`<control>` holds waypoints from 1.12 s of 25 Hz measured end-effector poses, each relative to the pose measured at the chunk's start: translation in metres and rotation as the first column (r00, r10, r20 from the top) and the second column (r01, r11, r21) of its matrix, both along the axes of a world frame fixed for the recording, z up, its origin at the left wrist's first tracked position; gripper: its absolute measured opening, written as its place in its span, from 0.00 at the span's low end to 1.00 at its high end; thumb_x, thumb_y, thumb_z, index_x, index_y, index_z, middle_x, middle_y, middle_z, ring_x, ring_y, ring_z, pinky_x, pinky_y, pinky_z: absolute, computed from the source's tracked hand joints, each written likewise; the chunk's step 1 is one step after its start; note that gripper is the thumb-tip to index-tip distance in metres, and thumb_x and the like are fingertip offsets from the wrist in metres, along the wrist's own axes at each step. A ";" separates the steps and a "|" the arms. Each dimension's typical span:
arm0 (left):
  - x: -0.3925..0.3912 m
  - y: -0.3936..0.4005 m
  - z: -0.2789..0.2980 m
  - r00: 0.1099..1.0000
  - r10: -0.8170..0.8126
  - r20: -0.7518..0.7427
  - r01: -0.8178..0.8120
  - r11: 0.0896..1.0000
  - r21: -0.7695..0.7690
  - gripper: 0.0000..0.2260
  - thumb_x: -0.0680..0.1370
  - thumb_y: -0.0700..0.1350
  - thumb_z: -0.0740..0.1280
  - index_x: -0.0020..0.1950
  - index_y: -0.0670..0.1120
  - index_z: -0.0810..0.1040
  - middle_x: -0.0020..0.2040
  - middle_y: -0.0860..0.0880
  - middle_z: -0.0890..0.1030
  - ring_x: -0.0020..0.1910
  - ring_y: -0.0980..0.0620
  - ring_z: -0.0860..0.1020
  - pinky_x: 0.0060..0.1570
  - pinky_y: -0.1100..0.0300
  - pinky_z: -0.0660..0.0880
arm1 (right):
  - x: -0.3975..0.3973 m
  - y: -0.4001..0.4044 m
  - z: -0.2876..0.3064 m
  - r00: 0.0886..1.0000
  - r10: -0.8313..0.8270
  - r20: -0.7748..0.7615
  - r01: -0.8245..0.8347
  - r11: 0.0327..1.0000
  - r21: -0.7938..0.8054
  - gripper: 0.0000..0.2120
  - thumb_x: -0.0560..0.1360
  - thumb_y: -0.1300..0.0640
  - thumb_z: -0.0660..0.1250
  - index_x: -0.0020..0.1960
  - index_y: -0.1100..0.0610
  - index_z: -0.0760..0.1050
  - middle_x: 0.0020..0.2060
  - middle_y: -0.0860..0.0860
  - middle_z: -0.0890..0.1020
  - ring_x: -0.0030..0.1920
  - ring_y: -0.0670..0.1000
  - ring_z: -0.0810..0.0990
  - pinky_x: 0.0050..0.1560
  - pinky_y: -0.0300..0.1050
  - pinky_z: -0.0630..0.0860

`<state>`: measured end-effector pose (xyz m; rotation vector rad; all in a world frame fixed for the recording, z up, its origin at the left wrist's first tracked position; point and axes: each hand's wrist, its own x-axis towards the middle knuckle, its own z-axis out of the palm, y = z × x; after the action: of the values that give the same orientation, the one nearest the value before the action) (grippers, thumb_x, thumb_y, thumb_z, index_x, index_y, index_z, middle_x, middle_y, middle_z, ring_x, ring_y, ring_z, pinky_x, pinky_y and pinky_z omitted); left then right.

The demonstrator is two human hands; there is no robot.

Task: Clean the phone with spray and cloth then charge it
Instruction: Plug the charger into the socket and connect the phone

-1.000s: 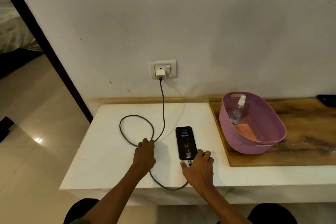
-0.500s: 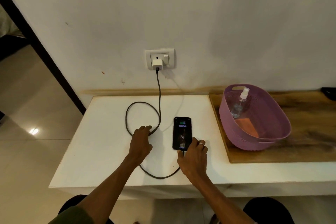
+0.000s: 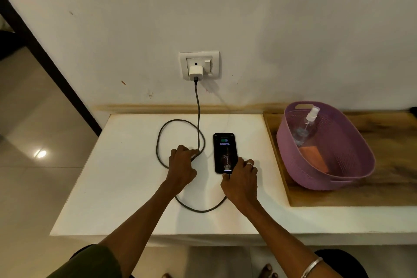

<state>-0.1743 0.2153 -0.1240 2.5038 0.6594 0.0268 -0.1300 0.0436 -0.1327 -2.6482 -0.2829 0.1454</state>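
Note:
A black phone (image 3: 223, 149) lies face up on the white table (image 3: 126, 187), its screen lit with a battery symbol. My right hand (image 3: 241, 180) grips its near end where the dark cable (image 3: 198, 117) plugs in. The cable loops over the table and rises to a white charger (image 3: 195, 73) in the wall socket (image 3: 200, 65). My left hand (image 3: 181, 166) rests on the cable loop with curled fingers holding the strand. A clear spray bottle (image 3: 306, 126) and an orange cloth (image 3: 314, 157) lie inside the purple basket (image 3: 352, 142).
The basket stands on a wooden board (image 3: 383, 192) at the right of the table. The wall runs close behind. A dark door frame (image 3: 45, 56) and tiled floor (image 3: 27, 142) lie to the left. My feet show below the table's front edge.
The view has shifted slightly; both hands stay on the cable and phone's near end. The cable loop has shifted a little on the table.

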 end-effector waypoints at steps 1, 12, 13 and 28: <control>0.002 0.000 -0.001 1.000 0.001 0.014 -0.001 1.000 -0.009 0.30 0.67 0.30 0.67 0.68 0.48 0.76 0.58 0.44 0.73 0.58 0.43 0.69 0.60 0.54 0.70 | 0.003 0.002 0.000 1.000 0.006 0.006 -0.006 1.000 -0.007 0.29 0.72 0.51 0.70 0.68 0.58 0.63 0.62 0.58 0.69 0.61 0.55 0.72 0.59 0.46 0.75; 0.013 0.000 -0.010 0.997 0.000 0.075 0.000 1.000 0.001 0.30 0.67 0.29 0.66 0.67 0.49 0.78 0.58 0.45 0.73 0.60 0.45 0.69 0.59 0.60 0.61 | 0.027 0.015 0.000 1.000 0.000 0.012 0.000 1.000 -0.008 0.28 0.71 0.51 0.71 0.66 0.59 0.64 0.61 0.59 0.70 0.59 0.55 0.73 0.57 0.47 0.76; 0.013 0.001 -0.010 0.997 -0.003 0.073 0.003 1.000 -0.002 0.29 0.68 0.30 0.66 0.67 0.49 0.77 0.59 0.46 0.73 0.60 0.45 0.69 0.60 0.60 0.61 | 0.028 0.015 0.000 1.000 0.000 0.010 0.000 1.000 -0.003 0.28 0.71 0.51 0.71 0.66 0.59 0.64 0.61 0.59 0.70 0.59 0.55 0.73 0.57 0.47 0.76; -0.015 0.020 -0.015 0.987 0.161 0.013 -0.159 0.983 -0.088 0.45 0.71 0.54 0.74 0.80 0.47 0.52 0.80 0.41 0.53 0.79 0.43 0.50 0.76 0.48 0.50 | 0.022 0.018 0.003 0.998 -0.032 -0.062 0.041 0.988 0.148 0.27 0.71 0.57 0.71 0.66 0.59 0.65 0.63 0.59 0.68 0.61 0.56 0.73 0.57 0.46 0.76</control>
<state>-0.1891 0.2356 -0.1391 2.3595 0.8342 0.0809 -0.1082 0.0612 -0.1299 -2.4946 -0.2162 0.1836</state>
